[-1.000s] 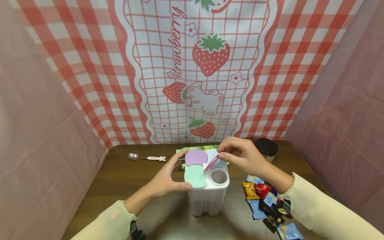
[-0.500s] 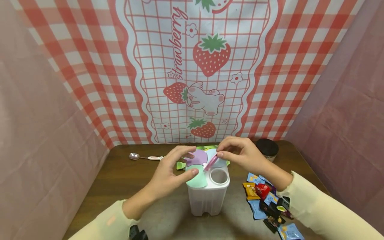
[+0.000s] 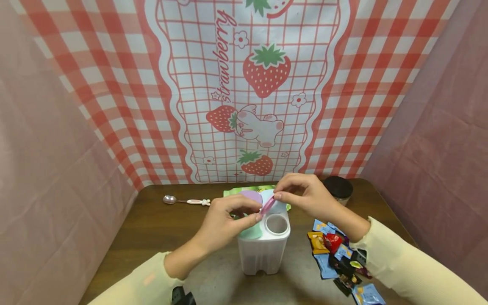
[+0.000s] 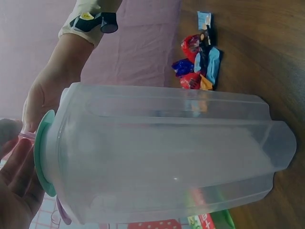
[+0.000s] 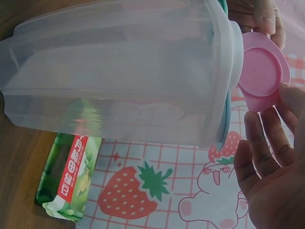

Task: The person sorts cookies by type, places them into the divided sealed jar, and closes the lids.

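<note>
A translucent white canister [image 3: 263,256] stands upright on the table. Its white top bears a round open mouth [image 3: 276,223] at the near right, beside a purple lid [image 3: 249,195], a mint-green lid [image 3: 253,232] and a pale blue lid [image 3: 280,206]. The pink lid [image 5: 260,71] is lifted on edge above its mouth. My right hand [image 3: 310,197] pinches its far edge between thumb and fingertips. From the other side my left hand [image 3: 225,220] pinches the same lid, its fingers partly covering the purple and green lids. In the right wrist view, the lid's round inner ring faces the camera.
Wrapped candies [image 3: 339,258] lie heaped on the right. A black-lidded jar [image 3: 338,190] is behind the right forearm. A green packet [image 5: 66,176] lies behind the canister. A spoon with a white handle [image 3: 198,202] rests at the back left.
My left hand has left the canister's left side, moved right over the lids, and taken the pink lid's edge. My right hand holds the pink lid throughout.
</note>
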### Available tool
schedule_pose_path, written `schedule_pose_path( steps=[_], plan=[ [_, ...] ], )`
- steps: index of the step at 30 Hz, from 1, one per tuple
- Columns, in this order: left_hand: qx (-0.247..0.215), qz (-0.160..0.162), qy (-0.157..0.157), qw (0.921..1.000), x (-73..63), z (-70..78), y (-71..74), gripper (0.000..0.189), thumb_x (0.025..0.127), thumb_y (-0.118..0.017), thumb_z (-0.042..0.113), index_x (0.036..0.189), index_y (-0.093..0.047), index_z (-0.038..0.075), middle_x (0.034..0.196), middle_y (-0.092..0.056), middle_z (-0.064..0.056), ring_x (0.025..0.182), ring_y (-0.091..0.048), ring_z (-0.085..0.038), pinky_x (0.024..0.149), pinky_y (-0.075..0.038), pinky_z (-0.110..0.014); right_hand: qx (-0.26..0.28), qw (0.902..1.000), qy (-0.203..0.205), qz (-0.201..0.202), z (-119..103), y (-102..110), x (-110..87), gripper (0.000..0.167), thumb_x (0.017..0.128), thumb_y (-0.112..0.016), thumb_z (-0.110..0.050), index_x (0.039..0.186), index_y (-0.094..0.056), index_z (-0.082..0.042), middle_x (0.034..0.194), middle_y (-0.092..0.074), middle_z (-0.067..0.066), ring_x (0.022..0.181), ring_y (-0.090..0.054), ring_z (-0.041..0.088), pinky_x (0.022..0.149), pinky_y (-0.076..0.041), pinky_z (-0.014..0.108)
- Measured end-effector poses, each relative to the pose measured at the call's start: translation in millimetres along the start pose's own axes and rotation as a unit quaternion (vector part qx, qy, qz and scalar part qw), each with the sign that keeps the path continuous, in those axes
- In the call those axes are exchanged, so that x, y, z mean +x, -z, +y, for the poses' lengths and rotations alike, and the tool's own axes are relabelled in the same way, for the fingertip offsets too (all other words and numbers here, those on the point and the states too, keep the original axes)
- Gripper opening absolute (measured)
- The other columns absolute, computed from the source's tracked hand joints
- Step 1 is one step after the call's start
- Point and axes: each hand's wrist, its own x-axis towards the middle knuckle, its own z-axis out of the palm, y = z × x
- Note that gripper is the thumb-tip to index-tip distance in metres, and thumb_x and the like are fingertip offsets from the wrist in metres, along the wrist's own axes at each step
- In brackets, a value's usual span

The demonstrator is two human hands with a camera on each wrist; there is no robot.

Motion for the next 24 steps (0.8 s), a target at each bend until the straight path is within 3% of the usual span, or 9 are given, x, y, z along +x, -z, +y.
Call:
schedule_pose_path(
  steps=[13,18,24],
  plan=[
    [0.006,0.002,0.001,1.0,0.7,-1.2,-3.5,0.014,0.087,-0.081,0.009,0.101,-0.08,0.012,0.097,-0.077,0.001,0.079,-0.067,-0.008,0.069,-0.061,-0.027,0.003,1.0,0.002,0.0,-1,1,-0.9,0.013,0.094,-0.074,-0.009,0.1,-0.076,-0.02,0.1,-0.072,-0.002,0.085,-0.068,0.018,0.068,-0.062,0.033],
    [0.007,0.005,-0.004,1.0,1.0,-2.3,-3.6,0.014,0.087,-0.082,0.009,0.101,-0.08,0.011,0.097,-0.078,0.0,0.081,-0.068,-0.009,0.07,-0.062,-0.027,-0.009,0.9999,0.009,-0.008,1,11,-4.6,0.015,0.095,-0.073,-0.006,0.103,-0.077,-0.018,0.101,-0.072,0.0,0.086,-0.069,0.019,0.07,-0.062,0.032],
    [0.005,0.011,-0.009,0.9999,0.7,-3.7,-4.2,0.014,0.086,-0.082,0.008,0.1,-0.08,0.011,0.096,-0.078,0.0,0.079,-0.068,-0.009,0.069,-0.061,-0.027,-0.069,0.996,-0.054,0.015,16,36,-27.1,0.01,0.097,-0.073,-0.016,0.104,-0.076,-0.022,0.1,-0.073,-0.001,0.083,-0.07,0.022,0.07,-0.061,0.031]
  ],
)
